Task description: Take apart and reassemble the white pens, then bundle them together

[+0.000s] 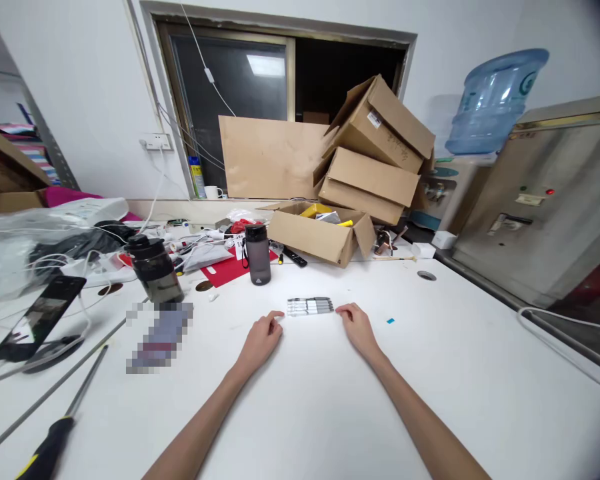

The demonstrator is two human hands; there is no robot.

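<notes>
Several slim pens (310, 307) with clear and grey barrels lie side by side in a row on the white table, pointing left to right. My left hand (264, 339) rests just left of them, its index finger stretched toward their ends and the other fingers curled. On the opposite side, my right hand (358, 327) also points its index finger at the pens. Both fingertips are very close to the row; whether they touch it I cannot tell. Neither hand appears to hold anything.
Behind the pens stand a dark bottle (258, 255) and an open cardboard box (320, 232). To the left are another bottle (155, 268), a phone (40, 319) on a stand, and a screwdriver (63, 427). A small blue piece (391, 321) lies to the right.
</notes>
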